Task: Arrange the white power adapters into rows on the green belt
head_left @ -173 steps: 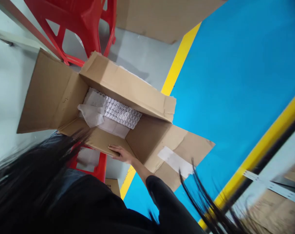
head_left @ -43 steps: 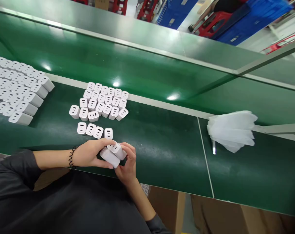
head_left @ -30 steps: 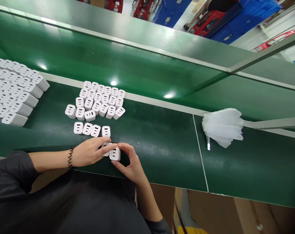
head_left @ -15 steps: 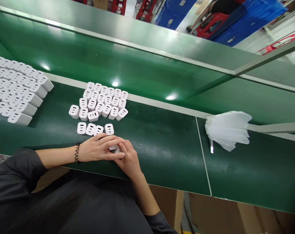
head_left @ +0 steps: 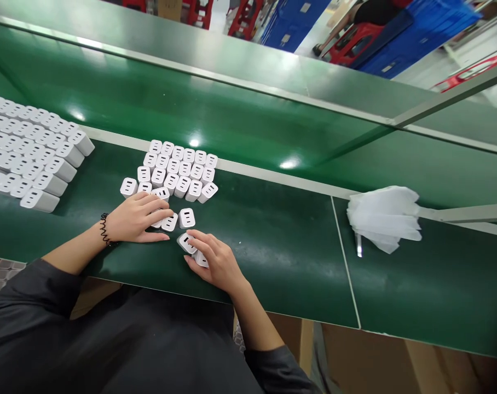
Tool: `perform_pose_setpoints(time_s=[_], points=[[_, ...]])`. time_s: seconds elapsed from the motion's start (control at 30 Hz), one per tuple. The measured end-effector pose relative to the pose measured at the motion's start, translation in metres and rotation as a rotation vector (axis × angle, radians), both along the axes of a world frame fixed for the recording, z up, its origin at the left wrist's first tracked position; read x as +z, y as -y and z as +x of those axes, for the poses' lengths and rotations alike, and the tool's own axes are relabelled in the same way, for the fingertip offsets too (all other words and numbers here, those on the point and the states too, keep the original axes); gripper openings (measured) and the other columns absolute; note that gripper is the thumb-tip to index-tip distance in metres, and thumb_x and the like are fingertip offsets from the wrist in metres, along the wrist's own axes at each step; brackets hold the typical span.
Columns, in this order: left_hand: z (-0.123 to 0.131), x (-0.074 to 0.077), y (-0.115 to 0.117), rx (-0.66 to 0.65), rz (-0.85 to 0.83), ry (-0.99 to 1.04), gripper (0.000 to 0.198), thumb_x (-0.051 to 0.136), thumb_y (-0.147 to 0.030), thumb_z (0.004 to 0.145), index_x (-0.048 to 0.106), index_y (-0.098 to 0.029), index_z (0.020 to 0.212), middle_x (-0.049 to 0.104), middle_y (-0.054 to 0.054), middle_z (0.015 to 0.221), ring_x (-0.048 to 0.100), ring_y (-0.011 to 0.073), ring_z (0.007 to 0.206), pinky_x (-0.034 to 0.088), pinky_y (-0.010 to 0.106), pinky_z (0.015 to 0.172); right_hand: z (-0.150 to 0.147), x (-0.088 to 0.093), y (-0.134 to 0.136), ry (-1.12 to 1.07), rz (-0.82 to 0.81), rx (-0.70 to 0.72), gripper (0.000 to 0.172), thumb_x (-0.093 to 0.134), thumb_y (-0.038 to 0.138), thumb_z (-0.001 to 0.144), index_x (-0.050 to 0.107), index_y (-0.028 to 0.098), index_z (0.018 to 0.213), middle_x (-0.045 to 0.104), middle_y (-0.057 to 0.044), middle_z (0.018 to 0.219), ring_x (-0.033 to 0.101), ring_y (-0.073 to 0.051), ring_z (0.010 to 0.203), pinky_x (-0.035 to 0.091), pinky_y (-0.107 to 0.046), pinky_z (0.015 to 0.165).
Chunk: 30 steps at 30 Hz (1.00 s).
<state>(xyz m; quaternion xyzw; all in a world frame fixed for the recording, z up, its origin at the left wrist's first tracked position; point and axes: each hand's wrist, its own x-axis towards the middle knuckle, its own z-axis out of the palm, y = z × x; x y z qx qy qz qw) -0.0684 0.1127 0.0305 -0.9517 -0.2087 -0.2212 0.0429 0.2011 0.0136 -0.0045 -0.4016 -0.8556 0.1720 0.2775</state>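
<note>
My left hand (head_left: 138,219) lies palm down over the near row of white charger plugs, fingers stretched out and thumb apart. Its fingertips touch a charger plug (head_left: 169,221), and it hides others beneath it. On the near side, my right hand (head_left: 219,261) curls round two charger plugs; the farther one (head_left: 186,242) shows its slotted face, and the other (head_left: 201,259) is partly hidden by the fingers. A single charger plug (head_left: 186,218) stands between the hands and the back rows. Behind them, several charger plugs (head_left: 171,181) stand in rows, slots up.
A large block of charger plugs (head_left: 27,148) stands at the left on the green bench (head_left: 281,241). At the right lies a pile of translucent white bags (head_left: 383,216). A metal rail (head_left: 252,174) runs along the back. Blue crates (head_left: 293,24) and red stools (head_left: 357,41) are beyond.
My hands, together before, are now apart. The left moved left and away from me over the near row; the right shifted slightly right and towards me, with two charger plugs now showing at its fingers.
</note>
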Motion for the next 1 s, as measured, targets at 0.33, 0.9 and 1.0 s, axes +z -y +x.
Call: perform_pose_setpoints(time_s=[0.33, 0.9, 1.0], points=[[0.031, -0.016, 0.013, -0.054, 0.069, 0.055, 0.034, 0.058, -0.051, 0.096, 0.063, -0.018, 0.105, 0.067, 0.007, 0.096, 0.06, 0.0157, 0.076, 0.049, 0.031, 0.071, 0.035, 0.008, -0.009, 0.093, -0.074, -0.122, 0.04, 0.059, 0.039, 0.097, 0.053, 0.027, 0.134, 0.063, -0.012, 0.135, 0.065, -0.027, 0.118, 0.059, -0.041, 0.089], [0.051, -0.008, -0.003, 0.042, 0.115, 0.054, 0.056, 0.056, -0.065, 0.092, 0.061, -0.018, 0.122, 0.071, 0.011, 0.115, 0.064, 0.0258, 0.11, 0.045, 0.04, 0.096, 0.06, 0.018, -0.062, 0.05, -0.205, 0.023, 0.063, 0.064, 0.039, 0.093, 0.041, 0.035, 0.152, 0.059, -0.006, 0.143, 0.059, -0.028, 0.128, 0.052, -0.049, 0.106], [0.027, -0.002, 0.001, 0.13, 0.09, 0.074, 0.06, 0.065, -0.062, 0.088, 0.057, -0.016, 0.127, 0.071, 0.012, 0.118, 0.062, 0.0281, 0.115, 0.044, 0.041, 0.099, 0.06, 0.014, -0.058, 0.03, -0.186, 0.005, 0.062, 0.064, 0.039, 0.094, 0.042, 0.033, 0.152, 0.063, -0.007, 0.138, 0.061, -0.029, 0.124, 0.054, -0.048, 0.103]])
